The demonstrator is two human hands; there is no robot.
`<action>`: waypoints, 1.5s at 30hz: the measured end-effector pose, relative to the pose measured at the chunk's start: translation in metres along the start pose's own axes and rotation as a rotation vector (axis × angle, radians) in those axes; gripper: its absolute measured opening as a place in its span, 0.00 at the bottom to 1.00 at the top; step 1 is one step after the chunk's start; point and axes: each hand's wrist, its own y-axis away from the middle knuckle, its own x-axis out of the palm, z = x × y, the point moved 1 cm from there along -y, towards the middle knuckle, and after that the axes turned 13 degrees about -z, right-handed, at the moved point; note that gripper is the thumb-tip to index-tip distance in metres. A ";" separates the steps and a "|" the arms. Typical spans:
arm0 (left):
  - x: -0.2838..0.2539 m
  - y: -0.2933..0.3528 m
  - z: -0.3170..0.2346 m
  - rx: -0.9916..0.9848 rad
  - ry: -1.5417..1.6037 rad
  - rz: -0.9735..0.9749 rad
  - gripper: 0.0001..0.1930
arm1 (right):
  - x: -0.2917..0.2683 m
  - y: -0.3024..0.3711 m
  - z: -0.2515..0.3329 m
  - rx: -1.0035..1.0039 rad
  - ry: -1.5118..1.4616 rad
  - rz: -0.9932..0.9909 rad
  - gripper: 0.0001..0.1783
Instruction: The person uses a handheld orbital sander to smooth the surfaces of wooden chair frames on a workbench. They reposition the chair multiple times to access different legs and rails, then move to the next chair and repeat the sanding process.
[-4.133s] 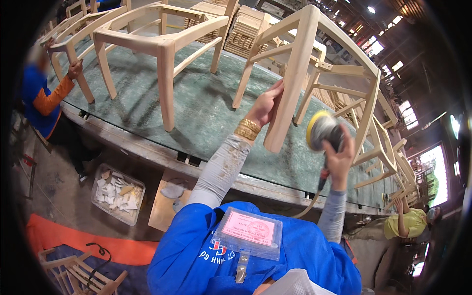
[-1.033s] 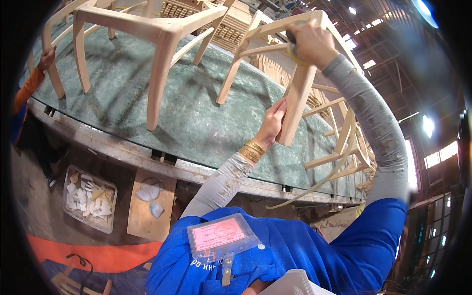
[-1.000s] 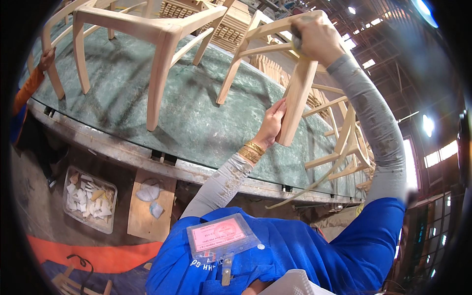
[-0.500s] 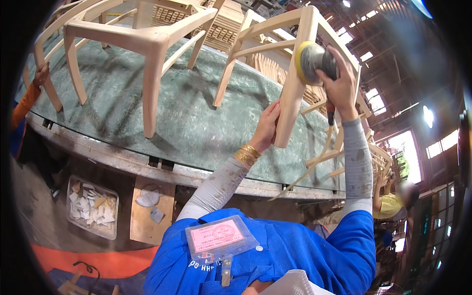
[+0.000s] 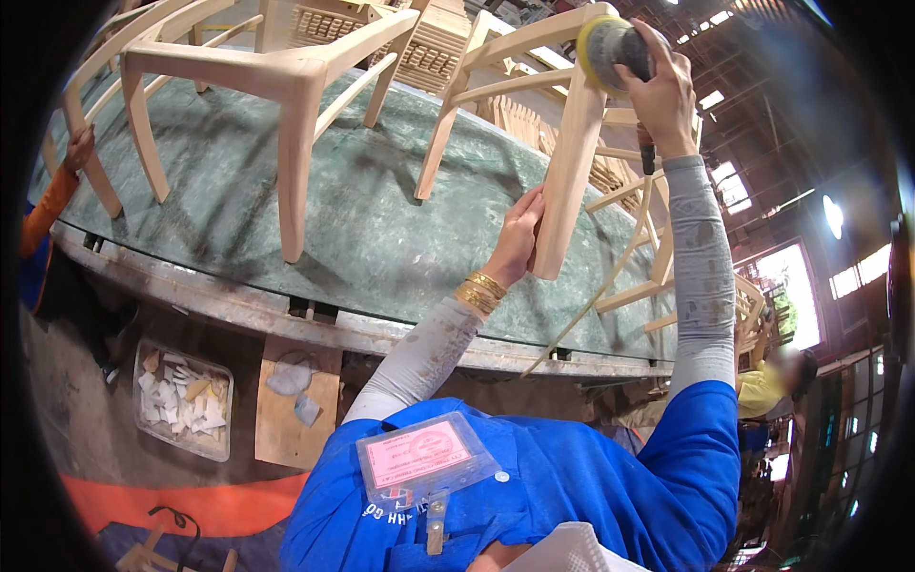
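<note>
A pale wooden chair frame [image 5: 572, 143] stands on the green worktable [image 5: 400, 229]. My left hand [image 5: 519, 234] grips the lower end of its near leg, thumb along the wood, the other fingers partly behind it. My right hand [image 5: 664, 91] is wrapped round a grey and black orbital sander [image 5: 615, 52] with a yellow pad edge. The pad lies against the top of that same leg, near the corner joint. From the sander's handle a pale hose [image 5: 610, 296] runs down across the table edge.
Another wooden chair frame [image 5: 295, 143] stands to the left, where a co-worker's hand [image 5: 80, 148] holds a chair leg. Stacked slatted wooden parts [image 5: 434, 57] lie beyond. Below the table edge are a bin of white scraps [image 5: 186, 400] and a wooden board [image 5: 286, 410]. A person in yellow [image 5: 760, 393] is at right.
My right hand has moved the sander up the leg to its top corner. The left hand stays on the leg's lower end, and the hose has shifted slightly.
</note>
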 end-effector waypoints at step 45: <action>-0.038 -0.013 -0.007 -0.264 0.039 0.342 0.28 | -0.080 0.105 0.056 0.139 -0.074 0.184 0.38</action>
